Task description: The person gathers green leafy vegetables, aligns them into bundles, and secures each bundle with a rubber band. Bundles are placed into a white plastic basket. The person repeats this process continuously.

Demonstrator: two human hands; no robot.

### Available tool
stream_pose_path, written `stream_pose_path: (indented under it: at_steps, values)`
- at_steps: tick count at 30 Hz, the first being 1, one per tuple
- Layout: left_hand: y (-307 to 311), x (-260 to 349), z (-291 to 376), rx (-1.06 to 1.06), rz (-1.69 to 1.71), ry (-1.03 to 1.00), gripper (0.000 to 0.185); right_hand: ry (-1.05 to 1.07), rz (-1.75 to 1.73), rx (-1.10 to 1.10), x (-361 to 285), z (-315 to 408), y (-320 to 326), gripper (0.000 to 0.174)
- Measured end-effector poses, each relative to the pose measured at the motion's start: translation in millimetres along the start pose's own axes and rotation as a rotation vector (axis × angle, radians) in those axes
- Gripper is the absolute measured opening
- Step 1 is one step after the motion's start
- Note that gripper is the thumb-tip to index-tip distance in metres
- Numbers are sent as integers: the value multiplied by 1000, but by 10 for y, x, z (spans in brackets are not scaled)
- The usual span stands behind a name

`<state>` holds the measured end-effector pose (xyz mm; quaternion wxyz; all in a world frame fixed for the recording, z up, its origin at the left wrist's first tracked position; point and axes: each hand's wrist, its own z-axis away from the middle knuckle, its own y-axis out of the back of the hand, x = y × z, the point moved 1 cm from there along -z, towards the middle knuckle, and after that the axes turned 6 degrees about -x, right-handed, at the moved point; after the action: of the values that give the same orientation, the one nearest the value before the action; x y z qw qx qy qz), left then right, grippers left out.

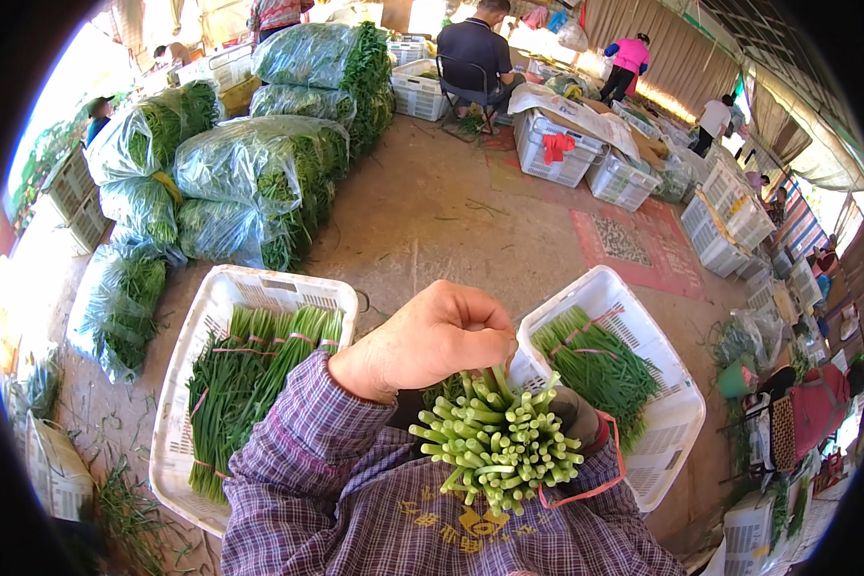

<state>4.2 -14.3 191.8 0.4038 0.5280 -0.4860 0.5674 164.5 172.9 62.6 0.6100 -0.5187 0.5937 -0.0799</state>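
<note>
A thick bunch of green leafy-vegetable stalks [500, 446] is before my chest, its cut ends facing me. My right hand [579, 417], which looks covered by a dark glove, wraps the bunch from the right side. From its wrist hangs a loose pink band [623, 461], looping down beside the stalks. Bare and bent at the wrist, my left hand [439, 338] is just above the bunch's far edge. Its thumb and forefinger pinch together over a raised stalk; whether anything is between them is hidden.
White plastic crates with banded green bunches stand at left [187, 345] and right [680, 439]. Plastic-wrapped bundles of greens [237, 165] are stacked at the far left. Loose leaves [133, 515] litter the floor [417, 216]. A person [475, 57] sits ahead near covered crates [558, 147].
</note>
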Motion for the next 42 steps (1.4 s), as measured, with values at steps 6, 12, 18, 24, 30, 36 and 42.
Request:
stream_pose_path:
  at_steps: [6, 12, 18, 24, 30, 36, 42]
  values:
    - [-58, -227, -45, 11, 166, -230, 13, -83, 51, 84, -34, 62, -132, 76]
    - [73, -336, -105, 300, 360, -653, 13, 17, 137, 315, -39, 102, -39, 70]
    - [45, -980, -126, 310, 122, -361, 43, 161, 583, 634, -175, 29, -104, 64]
    - [-370, -1406, -250, 310, -233, -423, 124, 121, 1130, 854, -419, -292, -153, 61]
    - [48, -1090, -113, 583, 23, -501, 102, 326, 941, 545, -340, -694, -244, 76]
    - [513, -605, 477, 682, 198, -719, 82, 355, 1227, 403, -494, -869, -240, 66]
    - [1256, -153, 1874, 1237, -421, -614, 50, 59, 1262, 785, -580, -486, 197, 57]
